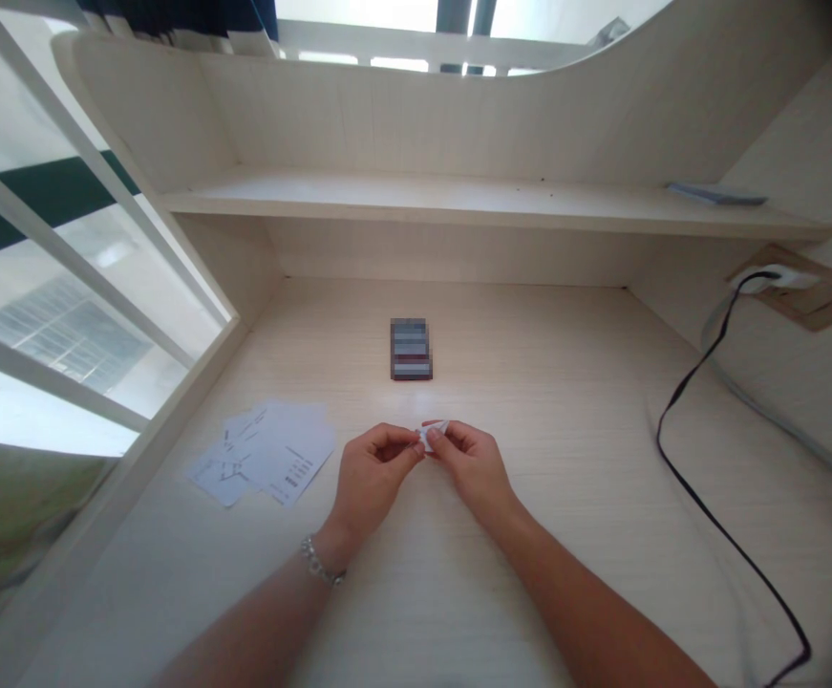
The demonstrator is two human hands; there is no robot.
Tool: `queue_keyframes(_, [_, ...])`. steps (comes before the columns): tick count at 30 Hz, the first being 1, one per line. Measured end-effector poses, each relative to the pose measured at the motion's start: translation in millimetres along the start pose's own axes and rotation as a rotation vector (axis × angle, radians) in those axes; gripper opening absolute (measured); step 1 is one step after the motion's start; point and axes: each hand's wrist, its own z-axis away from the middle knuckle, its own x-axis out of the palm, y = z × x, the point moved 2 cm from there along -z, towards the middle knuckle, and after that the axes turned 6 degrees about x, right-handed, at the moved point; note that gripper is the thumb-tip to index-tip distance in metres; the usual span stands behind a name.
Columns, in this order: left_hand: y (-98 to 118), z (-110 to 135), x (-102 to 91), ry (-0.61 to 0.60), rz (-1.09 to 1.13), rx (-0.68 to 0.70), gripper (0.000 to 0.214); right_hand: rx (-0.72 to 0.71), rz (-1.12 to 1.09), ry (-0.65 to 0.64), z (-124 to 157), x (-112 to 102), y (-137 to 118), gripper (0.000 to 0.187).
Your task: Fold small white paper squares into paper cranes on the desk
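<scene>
At the left of the desk (pixel 565 354), several loose white printed sheets (pixel 283 444) lie flat and overlapping, none in hand and none showing a fold. Next comes the left hand (pixel 376 466), thumb and forefinger nearly closed together, pinching the near edge of a small white piece (pixel 433 437). A dark, blurred-out block (pixel 411 349) rests just beyond, apart from both hands and touched by neither. The piece itself, held between the hands, looks creased or folded, with hints of red at its edges; it seems partly worked rather than finished, since it has not been put down, though its exact form is too small to tell. The right hand (pixel 479 468) grips its other side, thumb pressed on top, fingers curled underneath. Farther right, a black cable (pixel 706 506) hangs clear of the work.
</scene>
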Motion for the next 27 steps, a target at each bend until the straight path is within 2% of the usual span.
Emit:
queue_keyframes(5, [-5, -1, 1.5, -0.024, -0.003, -0.13, 0.013, 0.117, -0.259, 0.06, -4, -3, 5, 0.024])
queue_keyframes(8, [-7, -2, 2.8, -0.041, -0.045, -0.187, 0.013, 0.137, -0.298, 0.085, -3, -3, 6, 0.026])
queue_keyframes(14, [-9, 0, 2.7, -0.083, -0.107, -0.179, 0.013, 0.111, -0.245, 0.057, -2, -2, 5, 0.028])
queue_keyframes(19, [-7, -5, -2.9, -0.178, -0.082, -0.192, 0.015, 0.081, -0.145, 0.089, -4, -8, 4, 0.027])
queue_keyframes(21, [-4, -9, -7.6, -0.16, -0.055, -0.187, 0.015, 0.081, -0.111, 0.089, -5, -10, 3, 0.027])
queue_keyframes(24, [2, -12, -11.2, -0.128, -0.055, -0.138, 0.017, 0.075, -0.053, 0.038, -3, -9, 1, 0.025])
queue_keyframes(27, [4, -10, -7.1, -0.218, -0.061, -0.112, 0.022, 0.069, -0.004, -0.042, 0, -5, -2, 0.023])
